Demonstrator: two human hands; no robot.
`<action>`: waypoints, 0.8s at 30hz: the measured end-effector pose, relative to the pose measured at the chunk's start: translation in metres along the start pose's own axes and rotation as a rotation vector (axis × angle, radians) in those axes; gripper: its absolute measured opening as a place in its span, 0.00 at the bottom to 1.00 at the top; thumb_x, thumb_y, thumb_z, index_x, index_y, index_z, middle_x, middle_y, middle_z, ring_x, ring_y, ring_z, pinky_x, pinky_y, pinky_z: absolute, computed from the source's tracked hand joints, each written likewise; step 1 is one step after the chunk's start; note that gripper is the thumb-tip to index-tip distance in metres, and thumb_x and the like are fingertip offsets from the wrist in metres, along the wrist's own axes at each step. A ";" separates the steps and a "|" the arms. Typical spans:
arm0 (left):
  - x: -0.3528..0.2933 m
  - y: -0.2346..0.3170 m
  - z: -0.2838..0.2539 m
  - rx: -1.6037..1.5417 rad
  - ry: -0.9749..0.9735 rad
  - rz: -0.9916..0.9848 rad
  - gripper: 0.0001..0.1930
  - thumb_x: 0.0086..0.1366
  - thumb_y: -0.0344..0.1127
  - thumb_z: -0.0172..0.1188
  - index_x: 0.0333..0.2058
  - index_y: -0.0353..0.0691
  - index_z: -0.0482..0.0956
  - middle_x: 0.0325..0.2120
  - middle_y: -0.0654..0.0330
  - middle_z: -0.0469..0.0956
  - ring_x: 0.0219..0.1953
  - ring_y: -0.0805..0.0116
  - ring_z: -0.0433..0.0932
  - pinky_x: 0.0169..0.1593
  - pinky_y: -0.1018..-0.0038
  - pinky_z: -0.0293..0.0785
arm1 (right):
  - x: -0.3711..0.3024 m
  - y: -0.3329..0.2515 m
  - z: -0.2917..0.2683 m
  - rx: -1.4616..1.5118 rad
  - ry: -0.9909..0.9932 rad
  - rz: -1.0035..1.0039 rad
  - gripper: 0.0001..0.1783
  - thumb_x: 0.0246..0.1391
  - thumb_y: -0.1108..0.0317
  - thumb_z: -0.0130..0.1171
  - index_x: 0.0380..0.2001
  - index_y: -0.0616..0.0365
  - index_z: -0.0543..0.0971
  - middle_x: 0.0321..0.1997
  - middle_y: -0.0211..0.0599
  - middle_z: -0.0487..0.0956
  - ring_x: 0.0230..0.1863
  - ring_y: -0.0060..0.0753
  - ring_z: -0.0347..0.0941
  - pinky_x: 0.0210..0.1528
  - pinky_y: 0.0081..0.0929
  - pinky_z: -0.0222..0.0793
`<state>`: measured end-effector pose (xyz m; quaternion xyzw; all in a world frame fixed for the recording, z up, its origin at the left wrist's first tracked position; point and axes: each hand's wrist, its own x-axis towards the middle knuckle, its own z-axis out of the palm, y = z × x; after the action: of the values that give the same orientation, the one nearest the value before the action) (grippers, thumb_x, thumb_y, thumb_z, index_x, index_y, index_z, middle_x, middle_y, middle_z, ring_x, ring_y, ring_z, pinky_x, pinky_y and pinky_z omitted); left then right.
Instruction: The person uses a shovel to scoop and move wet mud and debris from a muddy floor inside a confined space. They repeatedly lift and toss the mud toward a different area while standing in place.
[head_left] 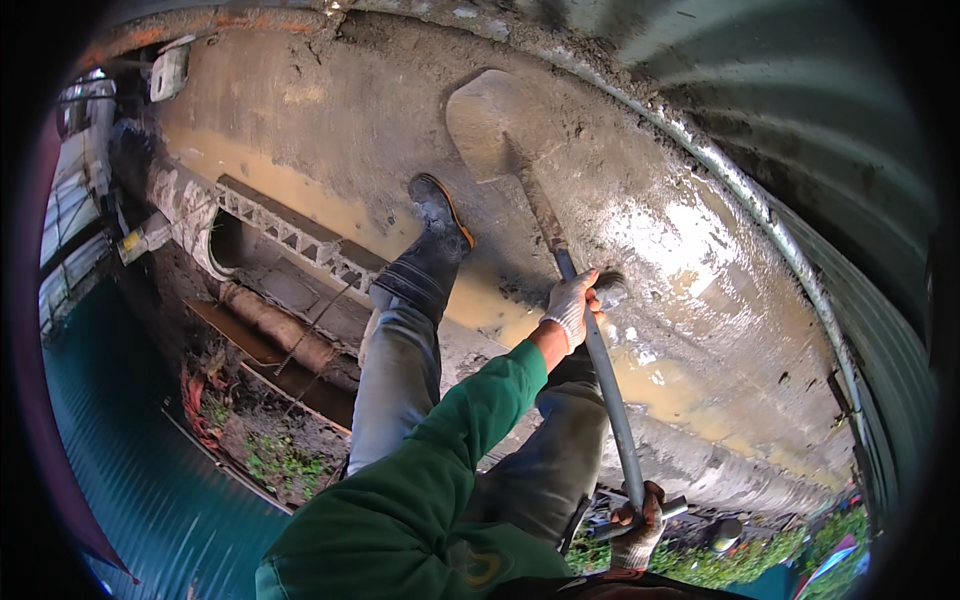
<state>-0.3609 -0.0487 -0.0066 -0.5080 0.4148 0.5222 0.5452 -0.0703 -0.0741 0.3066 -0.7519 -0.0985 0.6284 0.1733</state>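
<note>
A long-handled shovel (604,375) slants from my body out over the wet, muddy surface. Its broad, mud-coated blade (482,125) rests flat on that surface, or nearly so, beyond my boot. Partway down the grey shaft, my left hand (570,305) is wrapped around it in a light knit glove, the green sleeve behind it. Close to my body, my right hand (640,527), also gloved and dirty, grips the crossbar end of the handle. The right forearm is mostly hidden below.
My dark rubber boot (432,205) stands on the mud left of the shaft; the other is largely hidden. At the left lie a hollow concrete block strip (290,235), a round pipe opening (225,240) and a trench. A metal pipe (740,185) and corrugated sheets (800,90) border the right.
</note>
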 end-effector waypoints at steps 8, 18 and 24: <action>-0.021 0.091 0.037 0.114 -0.004 -0.074 0.14 0.70 0.42 0.65 0.29 0.48 0.69 0.17 0.66 0.64 0.16 0.71 0.65 0.21 0.69 0.65 | -0.061 -0.030 0.186 -0.081 0.370 -0.012 0.15 0.70 0.60 0.51 0.45 0.62 0.76 0.29 0.39 0.81 0.15 0.19 0.65 0.17 0.20 0.66; 0.053 0.252 0.010 0.007 -0.255 0.142 0.14 0.66 0.34 0.67 0.27 0.48 0.68 0.15 0.69 0.64 0.16 0.71 0.64 0.24 0.70 0.70 | 0.011 0.032 0.269 -0.218 -0.115 -0.313 0.16 0.65 0.60 0.60 0.39 0.65 0.76 0.20 0.35 0.76 0.15 0.26 0.74 0.19 0.24 0.70; 0.012 0.245 -0.036 -0.056 -0.255 0.061 0.17 0.69 0.32 0.63 0.23 0.50 0.65 0.15 0.75 0.62 0.16 0.80 0.61 0.23 0.79 0.66 | -0.015 0.047 0.221 -0.152 -0.268 -0.195 0.12 0.58 0.72 0.68 0.40 0.68 0.77 0.30 0.42 0.81 0.17 0.34 0.79 0.21 0.26 0.77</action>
<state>-0.6000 -0.0976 -0.0527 -0.4396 0.3428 0.6102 0.5629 -0.2923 -0.0926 0.2687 -0.6591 -0.2401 0.6942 0.1613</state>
